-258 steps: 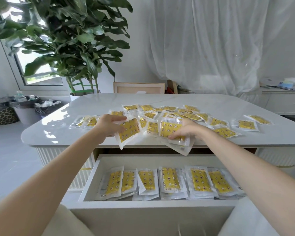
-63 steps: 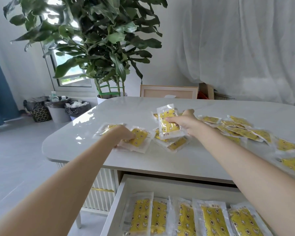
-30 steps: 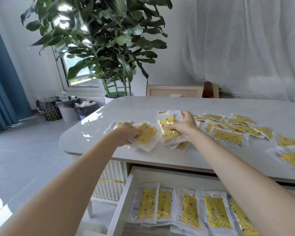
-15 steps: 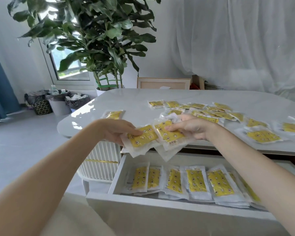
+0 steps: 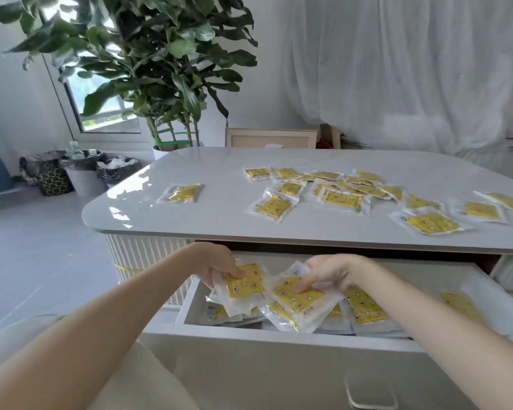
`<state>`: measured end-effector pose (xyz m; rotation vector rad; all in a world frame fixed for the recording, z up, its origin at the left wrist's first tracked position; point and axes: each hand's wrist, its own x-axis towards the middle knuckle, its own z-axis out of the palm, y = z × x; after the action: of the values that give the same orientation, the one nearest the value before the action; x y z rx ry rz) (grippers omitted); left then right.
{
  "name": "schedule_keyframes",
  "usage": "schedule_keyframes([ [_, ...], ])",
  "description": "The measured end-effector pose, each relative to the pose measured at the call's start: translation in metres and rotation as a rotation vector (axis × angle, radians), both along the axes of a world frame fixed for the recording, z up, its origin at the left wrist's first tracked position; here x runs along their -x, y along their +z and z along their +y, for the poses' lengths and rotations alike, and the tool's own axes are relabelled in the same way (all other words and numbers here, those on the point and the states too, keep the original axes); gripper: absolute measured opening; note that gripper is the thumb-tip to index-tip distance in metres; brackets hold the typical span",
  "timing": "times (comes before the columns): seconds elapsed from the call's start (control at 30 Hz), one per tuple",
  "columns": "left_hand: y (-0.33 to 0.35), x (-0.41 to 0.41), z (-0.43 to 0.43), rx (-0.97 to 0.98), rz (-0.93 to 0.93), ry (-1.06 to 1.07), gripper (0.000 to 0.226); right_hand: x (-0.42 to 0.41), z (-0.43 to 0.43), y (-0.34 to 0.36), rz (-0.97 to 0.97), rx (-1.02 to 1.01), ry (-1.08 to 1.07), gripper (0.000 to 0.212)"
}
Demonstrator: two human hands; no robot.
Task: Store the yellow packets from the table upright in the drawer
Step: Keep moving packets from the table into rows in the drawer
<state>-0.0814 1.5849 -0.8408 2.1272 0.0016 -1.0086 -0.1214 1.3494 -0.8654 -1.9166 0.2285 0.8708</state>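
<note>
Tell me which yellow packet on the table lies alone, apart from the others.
The packet near the table's left end lies alone; all other table packets cluster farther to its right.

I am seeing bright daylight entering through the window (image 5: pixel 101 119); glare is reflecting off the desk (image 5: pixel 219 173) corner, and wide-angle distortion is bending the edges.

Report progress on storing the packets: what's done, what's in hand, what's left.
Done: stored packets already sit in the open drawer. In hand: the left hand grips the left bundle and the right hand holds the right bundle, both over the drawer. Left: many scattered packets lie flat on the table, plus a lone packet towards its left end.
</note>
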Motion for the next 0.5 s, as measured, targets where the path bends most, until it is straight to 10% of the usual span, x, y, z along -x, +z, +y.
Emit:
schedule_keyframes([
  [0.5,-0.083,-0.019,-0.003,-0.025,-0.11,0.438,0.036,-0.026,0.042,-0.057,-0.113,-0.109,-0.482,0.049],
])
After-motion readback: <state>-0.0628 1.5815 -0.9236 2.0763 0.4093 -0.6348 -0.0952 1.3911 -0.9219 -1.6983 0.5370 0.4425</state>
